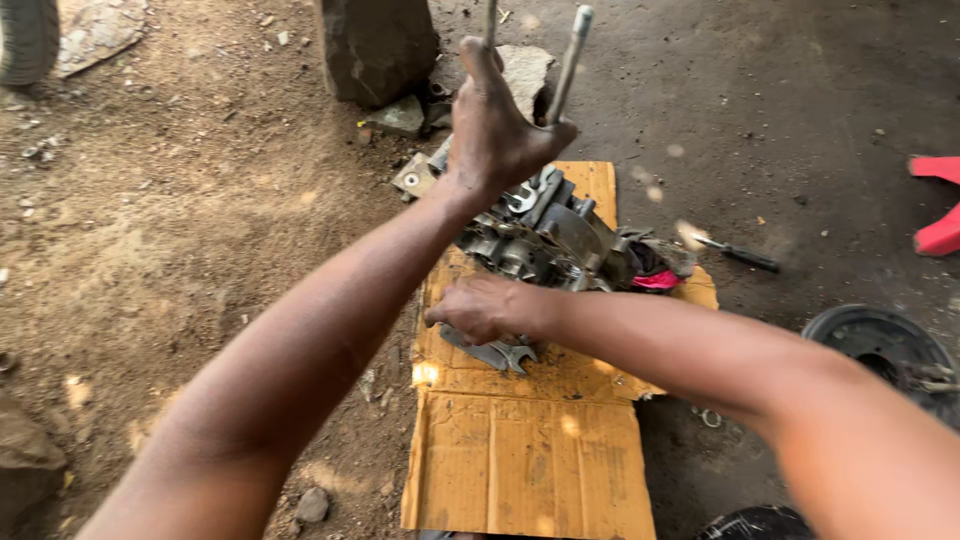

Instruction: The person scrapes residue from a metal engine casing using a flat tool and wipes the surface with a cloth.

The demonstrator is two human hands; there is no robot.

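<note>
A grey metal engine block [545,240] lies on a sheet of brown cardboard [530,460] on dirt ground. Two long metal studs [566,65] stick up from it. My left hand [500,125] is raised over the block, its fingers closed around one stud and its thumb against the other. My right hand [485,305] rests low at the block's near side, fingers curled over a metal wrench [505,353] lying on the cardboard. Another wrench [525,195] sits on top of the block.
A dark stone block [375,45] stands behind the engine. A screwdriver [735,252] lies on the right, with red cloth [655,280] beside the engine. A round black metal drum [885,345] sits at right, red plastic [940,205] at far right, a tyre [25,35] top left.
</note>
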